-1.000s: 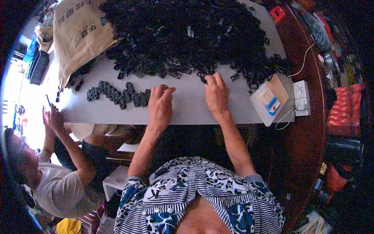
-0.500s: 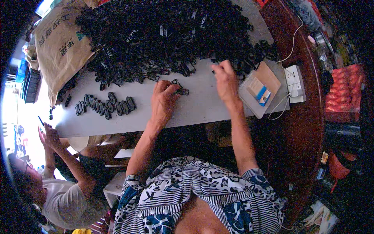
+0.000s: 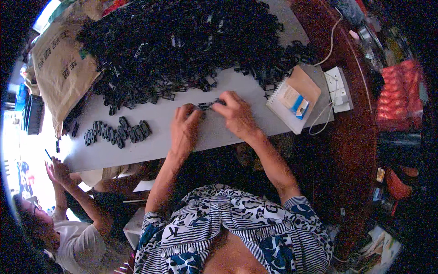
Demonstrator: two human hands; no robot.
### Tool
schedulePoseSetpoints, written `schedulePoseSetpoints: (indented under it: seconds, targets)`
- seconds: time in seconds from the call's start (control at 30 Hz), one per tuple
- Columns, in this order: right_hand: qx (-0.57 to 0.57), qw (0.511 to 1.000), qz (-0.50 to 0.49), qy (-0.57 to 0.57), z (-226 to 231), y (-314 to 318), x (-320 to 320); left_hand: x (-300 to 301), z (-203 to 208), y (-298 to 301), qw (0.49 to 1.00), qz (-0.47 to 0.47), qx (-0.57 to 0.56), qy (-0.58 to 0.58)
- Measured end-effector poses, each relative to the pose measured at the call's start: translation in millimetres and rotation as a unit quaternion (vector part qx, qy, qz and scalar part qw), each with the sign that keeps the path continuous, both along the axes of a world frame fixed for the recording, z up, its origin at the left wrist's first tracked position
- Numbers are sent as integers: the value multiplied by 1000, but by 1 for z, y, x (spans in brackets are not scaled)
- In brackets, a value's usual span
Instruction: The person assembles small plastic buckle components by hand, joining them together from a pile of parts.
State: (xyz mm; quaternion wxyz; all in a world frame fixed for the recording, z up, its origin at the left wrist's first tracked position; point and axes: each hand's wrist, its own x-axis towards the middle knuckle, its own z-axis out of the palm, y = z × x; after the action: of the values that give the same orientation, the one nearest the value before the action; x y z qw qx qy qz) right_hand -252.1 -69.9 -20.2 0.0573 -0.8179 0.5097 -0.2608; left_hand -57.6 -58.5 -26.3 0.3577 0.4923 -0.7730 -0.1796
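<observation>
You've got a small black part (image 3: 205,106) pinched mid-frame between your left hand (image 3: 183,130) and right hand (image 3: 238,118), fingertips closed on it. Black pieces (image 3: 112,134) line up center-left, huge dark pile (image 3: 178,50) up top, notebook (image 3: 286,99) center-right.

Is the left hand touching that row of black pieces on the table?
Apart: the head view shows grey tabletop between the left hand and the row of black pieces.

To your right, a spiral notebook (image 3: 282,109) bearing a blue-marked card (image 3: 295,105) lies near a white power strip (image 3: 339,86), with shiny red packaging (image 3: 398,91) farther right. To your left, you have a printed brown sack (image 3: 64,75) and a grey-shirted person (image 3: 84,244).
</observation>
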Motion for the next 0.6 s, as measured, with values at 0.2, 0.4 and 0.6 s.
schedulePoseSetpoints:
  seconds: [0.2, 0.4, 0.6]
  targets:
    - [-99, 972, -208, -37, 17, -32, -37, 17, -20, -5, 952, 109, 198, 206]
    - [-86, 964, -253, 8, 0, -44, -72, 11, -2, 3, 996, 66, -53, 26]
    - [-76, 994, -84, 8, -9, -23, -65, 7, -7, 12, 995, 51, 7, 80]
